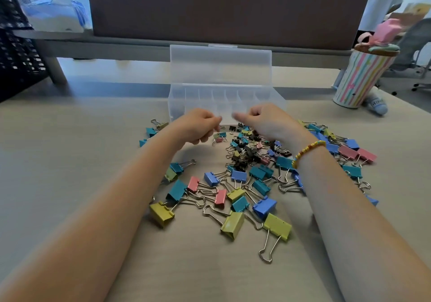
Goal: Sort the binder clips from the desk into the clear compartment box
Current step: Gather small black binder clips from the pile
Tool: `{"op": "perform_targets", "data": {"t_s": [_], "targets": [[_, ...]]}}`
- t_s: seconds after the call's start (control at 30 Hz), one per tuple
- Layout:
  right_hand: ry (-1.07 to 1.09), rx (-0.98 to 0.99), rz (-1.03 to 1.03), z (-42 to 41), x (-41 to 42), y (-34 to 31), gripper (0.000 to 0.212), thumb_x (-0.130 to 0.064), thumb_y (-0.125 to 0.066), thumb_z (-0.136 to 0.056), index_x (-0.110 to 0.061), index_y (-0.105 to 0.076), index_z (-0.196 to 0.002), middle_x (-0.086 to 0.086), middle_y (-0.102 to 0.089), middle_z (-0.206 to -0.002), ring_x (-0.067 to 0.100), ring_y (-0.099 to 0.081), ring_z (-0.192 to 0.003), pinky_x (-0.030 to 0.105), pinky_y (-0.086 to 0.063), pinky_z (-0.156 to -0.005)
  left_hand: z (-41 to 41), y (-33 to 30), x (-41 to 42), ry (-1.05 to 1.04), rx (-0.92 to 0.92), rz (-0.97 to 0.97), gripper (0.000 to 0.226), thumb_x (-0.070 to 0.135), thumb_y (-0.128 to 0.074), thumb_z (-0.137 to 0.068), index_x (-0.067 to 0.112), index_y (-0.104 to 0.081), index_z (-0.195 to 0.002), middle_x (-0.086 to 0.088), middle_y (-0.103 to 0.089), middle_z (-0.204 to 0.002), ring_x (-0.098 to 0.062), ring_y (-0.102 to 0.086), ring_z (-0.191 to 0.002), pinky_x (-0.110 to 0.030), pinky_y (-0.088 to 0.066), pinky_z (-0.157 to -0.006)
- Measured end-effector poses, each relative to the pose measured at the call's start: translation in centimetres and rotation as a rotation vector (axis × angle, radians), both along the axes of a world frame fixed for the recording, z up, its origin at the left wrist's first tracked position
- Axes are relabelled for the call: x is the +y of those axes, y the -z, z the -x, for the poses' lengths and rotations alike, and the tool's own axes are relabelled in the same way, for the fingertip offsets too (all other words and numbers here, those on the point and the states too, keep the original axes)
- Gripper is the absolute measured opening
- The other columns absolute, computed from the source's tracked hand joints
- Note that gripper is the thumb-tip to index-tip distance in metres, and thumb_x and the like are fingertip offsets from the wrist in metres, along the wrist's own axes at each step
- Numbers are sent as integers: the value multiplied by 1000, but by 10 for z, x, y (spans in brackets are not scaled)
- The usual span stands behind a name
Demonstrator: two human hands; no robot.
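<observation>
— Head view, left side: what stood there?
— Black crate (16,45) at the far left edge, tissue box (56,19) behind it on a shelf. Brown partition (221,9) ran across the back.
— Hands?
— Left hand (198,126) curled, fingertips pinched together; whether it held a clip, couldn't tell. Right hand (263,122) likewise curled, beaded bracelet (307,150) on its wrist. Both hovered at the near wall of the clear compartment box (224,96), lid upright, hiding part of that wall.
— Clips?
— Binder clips (238,185) heaped on the desk (70,161) between and under the forearms, small black ones nearest the box.
— Right?
— Striped cup (359,77).
</observation>
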State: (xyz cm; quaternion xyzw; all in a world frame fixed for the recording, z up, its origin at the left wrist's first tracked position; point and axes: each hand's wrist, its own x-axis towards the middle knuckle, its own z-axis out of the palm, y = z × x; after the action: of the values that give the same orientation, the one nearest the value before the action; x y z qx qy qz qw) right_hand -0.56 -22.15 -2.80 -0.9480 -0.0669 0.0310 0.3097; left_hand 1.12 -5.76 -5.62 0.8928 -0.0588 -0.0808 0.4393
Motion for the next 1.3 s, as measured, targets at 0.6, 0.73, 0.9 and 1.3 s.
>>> {"op": "perform_targets", "data": {"t_s": [0.6, 0.73, 0.9, 1.3], "targets": [[-196, 131, 460, 7, 3, 16, 31, -39, -63, -85, -20, -43, -73, -2, -48, -72, 10, -40, -63, 23, -32, -54, 3, 5, -8, 388, -89, -616, 36, 44, -63, -83, 18, -47, -64, 3, -44, -62, -11, -36, -57, -23, -27, -53], [-139, 42, 375, 0, 5, 24, 30, -39, -62, -86, -20, -42, -73, -2, -49, -73, 11, -41, -63, 24, -32, -53, -3, 11, 0, 292, -185, -585, 38, 43, -61, -84, 18, -45, -62, 2, -44, -61, -11, -34, -55, -25, -26, -53], [-103, -22, 235, -4, 2, 26, 20, -35, -61, -88, -18, -50, -89, -3, -50, -82, 13, -45, -74, 27, -35, -63, -7, 8, 5, 167, -223, -477, 33, 39, -47, -94, 12, -56, -76, 1, -47, -63, -13, -42, -60, -23, -31, -53], [-243, -26, 337, 0, 22, 34, 38, -39, -61, -88, -16, -52, -117, 5, -56, -120, 21, -52, -105, 29, -39, -77, -12, 11, 13, 134, -227, -626, 27, 40, -56, -88, 14, -50, -83, 2, -47, -71, -11, -39, -64, -22, -31, -54]]}}
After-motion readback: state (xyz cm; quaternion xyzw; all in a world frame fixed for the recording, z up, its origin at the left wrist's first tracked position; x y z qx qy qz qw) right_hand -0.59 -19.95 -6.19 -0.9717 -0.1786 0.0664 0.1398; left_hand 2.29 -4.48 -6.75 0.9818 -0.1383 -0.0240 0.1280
